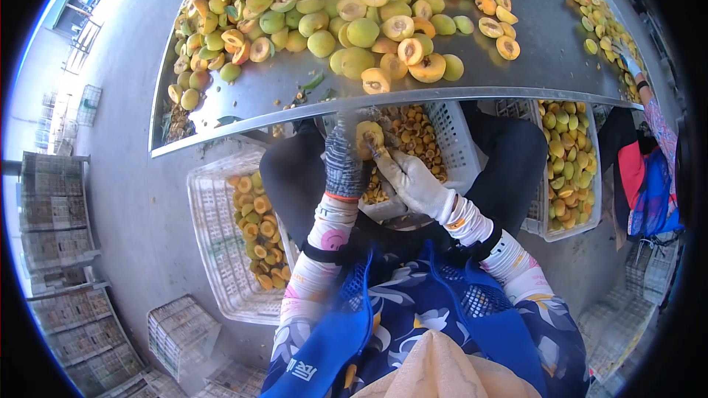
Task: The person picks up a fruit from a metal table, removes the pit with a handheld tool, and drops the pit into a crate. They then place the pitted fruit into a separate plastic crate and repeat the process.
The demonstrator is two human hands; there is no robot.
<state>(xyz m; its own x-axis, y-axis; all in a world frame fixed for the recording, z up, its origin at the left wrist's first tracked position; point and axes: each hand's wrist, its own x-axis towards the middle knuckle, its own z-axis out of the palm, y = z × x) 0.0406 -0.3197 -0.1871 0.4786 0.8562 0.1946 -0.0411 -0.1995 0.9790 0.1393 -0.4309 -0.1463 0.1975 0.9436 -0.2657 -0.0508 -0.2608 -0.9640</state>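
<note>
My left hand (345, 158), in a grey knitted glove, is closed around an apricot half (368, 137) just below the table's front edge. My right hand (419, 186), in a white glove, grips a small thin tool (380, 153) whose tip meets the fruit; its exact kind is hard to make out. Beneath both hands, between my knees, stands a white crate (456, 144) holding small orange-brown pieces that look like pits (417, 133). Many halved and whole apricots (361, 32) lie heaped on the metal table (310, 107) in front of me.
A white crate (214, 239) with apricot halves stands at my left, another (544, 214) with fruit at my right. Stacked crates (55, 214) line the far left. On the right, a co-worker's gloved hand (631, 65) reaches over more fruit. A raised metal rim edges the table.
</note>
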